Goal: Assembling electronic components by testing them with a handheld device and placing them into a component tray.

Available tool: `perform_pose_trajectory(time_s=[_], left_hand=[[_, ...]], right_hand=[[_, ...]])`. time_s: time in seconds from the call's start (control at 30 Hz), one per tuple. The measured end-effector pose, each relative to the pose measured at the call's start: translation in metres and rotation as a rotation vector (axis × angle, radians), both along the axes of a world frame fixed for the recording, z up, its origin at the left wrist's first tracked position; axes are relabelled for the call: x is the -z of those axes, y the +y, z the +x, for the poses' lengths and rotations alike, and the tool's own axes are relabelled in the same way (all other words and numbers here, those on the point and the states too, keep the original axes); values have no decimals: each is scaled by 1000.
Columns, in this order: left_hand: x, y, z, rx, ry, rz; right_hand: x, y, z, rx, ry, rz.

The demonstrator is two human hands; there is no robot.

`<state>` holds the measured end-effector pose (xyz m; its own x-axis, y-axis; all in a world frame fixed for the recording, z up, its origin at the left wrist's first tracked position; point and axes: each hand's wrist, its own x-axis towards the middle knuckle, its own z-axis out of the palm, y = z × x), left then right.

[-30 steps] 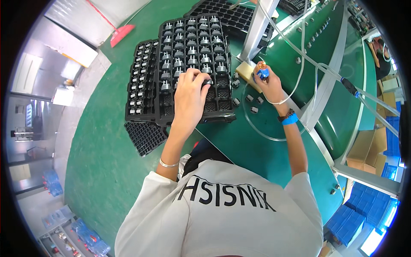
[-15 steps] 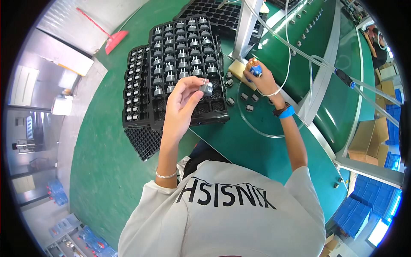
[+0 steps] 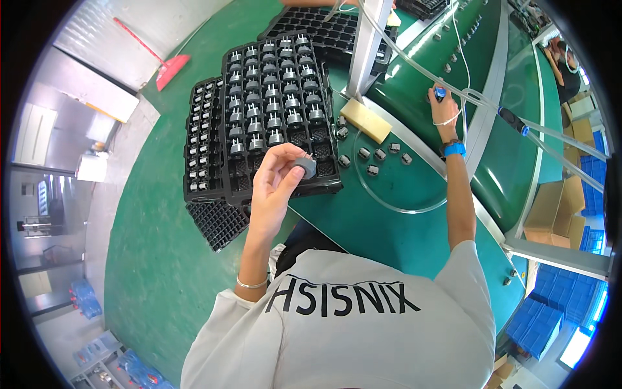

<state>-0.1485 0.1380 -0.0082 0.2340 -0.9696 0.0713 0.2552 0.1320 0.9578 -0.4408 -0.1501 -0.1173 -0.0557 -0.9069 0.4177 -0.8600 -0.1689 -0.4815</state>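
My left hand [image 3: 273, 185] pinches a grey plug [image 3: 307, 167] with metal pins between thumb and fingers, just above the near right corner of a black tray [image 3: 243, 185]. Rows of similar grey plugs [image 3: 272, 104] stand pins-up in that tray; several of its near pockets hold nothing. Stretched out over the green conveyor belt [image 3: 414, 81], my right hand [image 3: 444, 110] is closed around a small blue hand tool [image 3: 440, 94], mostly hidden by the fingers. A thin white tube runs by that wrist.
A yellow sponge block [image 3: 366, 120] lies by the belt's metal edge. Several small metal-and-black parts [image 3: 372, 170] and a looped clear hose [image 3: 402, 211] are on the green table. More trays sit left and behind. A metal post [image 3: 365, 55] stands ahead; at the far right is another person [image 3: 567, 74].
My right hand has moved right and away from the sponge, out over the belt, with the blue tool. My left hand has come slightly nearer, and the plug in it has turned.
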Motion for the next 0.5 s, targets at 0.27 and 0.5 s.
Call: perform_pose_trajectory(time_s=[0.27, 0.5], left_hand=[[5, -7, -9, 121, -5, -166], [0, -11, -19, 194, -60, -280]], right_hand=[[-79, 119, 87, -527, -1270, 603], [-114, 187, 117, -911, -1443, 1111]])
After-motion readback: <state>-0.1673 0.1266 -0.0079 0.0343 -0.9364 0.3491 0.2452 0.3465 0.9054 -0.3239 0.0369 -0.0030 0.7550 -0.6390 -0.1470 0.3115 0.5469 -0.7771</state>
